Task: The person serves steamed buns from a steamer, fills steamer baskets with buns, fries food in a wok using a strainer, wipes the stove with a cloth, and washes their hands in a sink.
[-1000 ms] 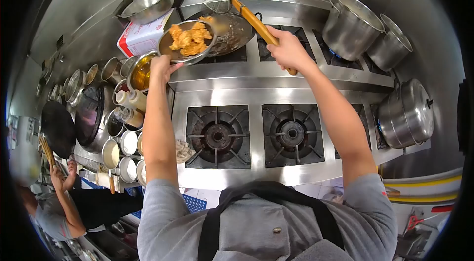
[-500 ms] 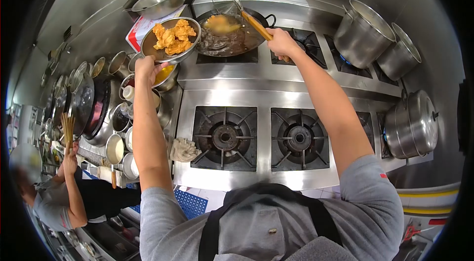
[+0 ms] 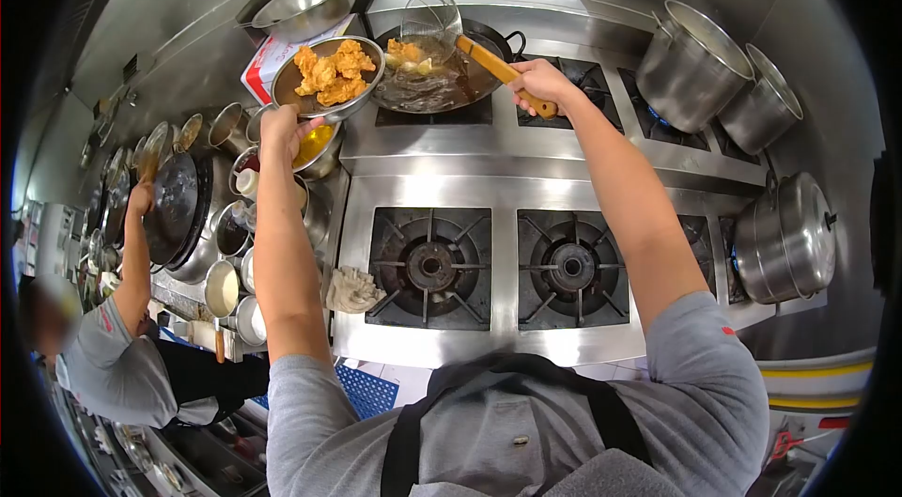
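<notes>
My left hand [image 3: 285, 128] grips the edge of a metal bowl [image 3: 358, 104], tilted beside the wok and holding several golden fried pieces [image 3: 331, 71]. My right hand [image 3: 542, 86] is closed around the wooden handle of a wire skimmer [image 3: 495, 63]. Its mesh basket stands on edge at the far left side of the wok [image 3: 477, 91]. Dark, bubbling oil fills the wok, and battered pieces [image 3: 410, 57] float in it just below the mesh, near the bowl. Part of the wok's left rim is hidden behind the bowl.
Two burners [image 3: 430, 262] lie nearer me. Tall pots [image 3: 691, 65] and a lidded pot [image 3: 782, 236] stand at the right, with a blue flame showing. A bowl of yellow liquid [image 3: 315, 147] is under my left wrist. At left, a co-worker's hand [image 3: 141, 198] holds a whisk-like brush by large woks.
The skimmer has turned in my right hand, its handle swinging lower and its mesh more upright. Pieces in the oil now sit farther left. The co-worker's arm has reached up toward the woks.
</notes>
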Motion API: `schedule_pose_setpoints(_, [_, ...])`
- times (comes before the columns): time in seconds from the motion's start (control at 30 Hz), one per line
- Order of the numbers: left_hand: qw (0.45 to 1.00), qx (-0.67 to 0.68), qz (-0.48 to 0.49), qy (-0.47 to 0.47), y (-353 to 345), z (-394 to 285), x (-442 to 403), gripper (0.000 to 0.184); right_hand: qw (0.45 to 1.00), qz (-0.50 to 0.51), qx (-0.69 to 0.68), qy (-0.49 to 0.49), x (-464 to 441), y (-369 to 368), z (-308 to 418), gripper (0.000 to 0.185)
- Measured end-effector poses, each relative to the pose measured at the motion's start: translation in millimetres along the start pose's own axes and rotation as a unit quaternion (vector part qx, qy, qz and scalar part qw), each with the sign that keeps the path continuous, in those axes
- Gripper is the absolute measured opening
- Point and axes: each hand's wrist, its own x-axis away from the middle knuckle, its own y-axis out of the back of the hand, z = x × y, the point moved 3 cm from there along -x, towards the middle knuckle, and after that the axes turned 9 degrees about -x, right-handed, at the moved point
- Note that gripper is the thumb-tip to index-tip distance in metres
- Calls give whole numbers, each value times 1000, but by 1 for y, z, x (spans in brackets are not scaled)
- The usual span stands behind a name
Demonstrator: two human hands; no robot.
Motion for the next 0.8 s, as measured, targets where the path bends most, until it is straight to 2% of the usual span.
schedule_pose_setpoints(0.07, [1000,3,1,-2,0,-1,-2,29,999,12,-31,-7,-4,-3,-5,23])
schedule_pose_setpoints(0.3, [1000,12,0,3,-3,-2,-5,29,991,38,-121,-32,2,-11,-16,23])
schedule_pose_setpoints(0.53, [1000,16,-17,-8,-4,-5,-5,31,988,44,-136,-52,18,-20,-21,25])
schedule_pose_setpoints(0.6, [1000,11,-13,-7,-3,-3,-8,31,976,45,-198,-74,22,-22,-27,23])
schedule_pose_setpoints(0.73, [999,11,-28,-9,-6,-6,-1,25,968,60,-236,-68,28,-21,-33,21])
schedule_pose_setpoints(0.8, [1000,6,-21,-16,-4,-4,-7,29,964,44,-256,-55,38,-19,-30,21])
